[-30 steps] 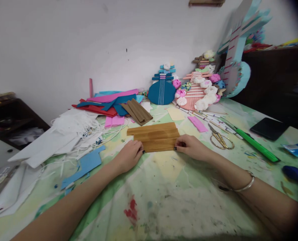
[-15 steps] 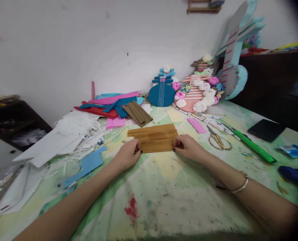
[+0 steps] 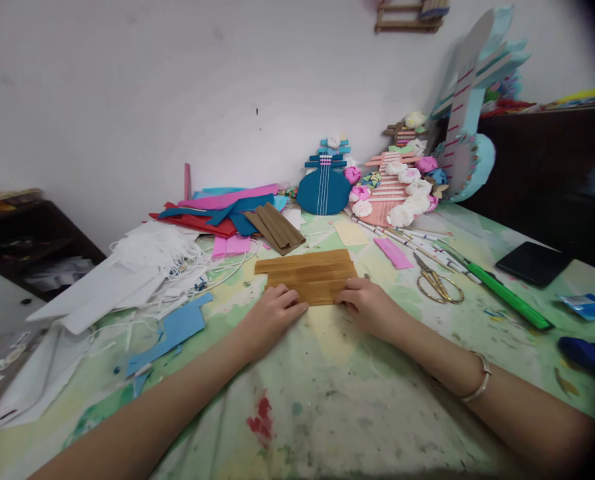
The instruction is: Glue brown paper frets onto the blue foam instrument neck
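A folded strip of golden-brown crepe paper (image 3: pixel 310 270) lies flat on the table with creases running along it. Bent over its near left edge, my left hand (image 3: pixel 272 317) has its fingers close together on the paper, the index finger and thumb along the edge. At the near right corner, my right hand (image 3: pixel 367 303) grips the same edge with curled fingers; its thumb is mostly hidden. Beyond the strip sits a darker brown folded crepe paper piece (image 3: pixel 276 229). Golden-handled scissors (image 3: pixel 437 280) and a pink folded paper (image 3: pixel 393 253) lie right of my right hand.
White sheets and shreds (image 3: pixel 142 267) heap at the left, beside a blue paper scrap (image 3: pixel 177 333). Blue and pink lute-shaped crafts (image 3: pixel 323 190) lean against the wall. A green cutter (image 3: pixel 510 297), a black phone-like slab (image 3: pixel 533 262) and rolled paper sticks (image 3: pixel 417 243) lie at the right.
Both hands have moved inward along the near edge of the crepe paper, closer together. My left fingers now lie over the edge rather than pinching at the left corner.
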The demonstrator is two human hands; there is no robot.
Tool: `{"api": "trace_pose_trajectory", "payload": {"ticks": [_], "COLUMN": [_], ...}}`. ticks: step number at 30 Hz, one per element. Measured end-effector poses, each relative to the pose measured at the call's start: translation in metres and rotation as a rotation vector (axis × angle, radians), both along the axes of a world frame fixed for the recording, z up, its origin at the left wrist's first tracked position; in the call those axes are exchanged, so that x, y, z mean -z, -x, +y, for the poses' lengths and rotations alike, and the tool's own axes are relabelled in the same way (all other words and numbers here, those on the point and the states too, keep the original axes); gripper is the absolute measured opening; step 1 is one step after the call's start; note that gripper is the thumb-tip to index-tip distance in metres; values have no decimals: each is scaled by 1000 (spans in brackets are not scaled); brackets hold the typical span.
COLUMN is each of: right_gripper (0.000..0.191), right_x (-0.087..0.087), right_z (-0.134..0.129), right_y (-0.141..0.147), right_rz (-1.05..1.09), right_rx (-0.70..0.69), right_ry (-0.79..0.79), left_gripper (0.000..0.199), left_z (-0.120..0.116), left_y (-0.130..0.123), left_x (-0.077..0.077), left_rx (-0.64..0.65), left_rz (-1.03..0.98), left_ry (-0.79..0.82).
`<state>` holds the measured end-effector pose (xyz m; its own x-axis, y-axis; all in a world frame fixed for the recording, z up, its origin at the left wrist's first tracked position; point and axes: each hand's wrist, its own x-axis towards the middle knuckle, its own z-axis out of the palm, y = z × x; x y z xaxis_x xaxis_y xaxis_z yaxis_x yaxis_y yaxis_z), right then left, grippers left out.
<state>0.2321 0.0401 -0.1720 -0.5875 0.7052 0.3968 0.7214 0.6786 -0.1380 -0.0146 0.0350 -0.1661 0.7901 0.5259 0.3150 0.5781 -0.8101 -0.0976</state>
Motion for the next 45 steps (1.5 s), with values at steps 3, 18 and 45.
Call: {"api": "trace_pose_trajectory", "payload": {"ticks": [3,18,45], "right_gripper": [18,17,12], "right_x": [-3,-2,4], "right_z": [-6,-4,11], "right_y": [7,16,7], "right_rz": [-67,-252,-148], "right_rx": [-13,-21,108], "right_ry": [-53,-234,4], "left_gripper": [26,17,17], "left_z": [-3,2,18], "left_y": [-5,-10,-5], "left_x": [-3,-10,2], "left_rx": [-33,-60,-192], "left_rz": [9,203,-287], "left_ry": [10,-59,348]}}
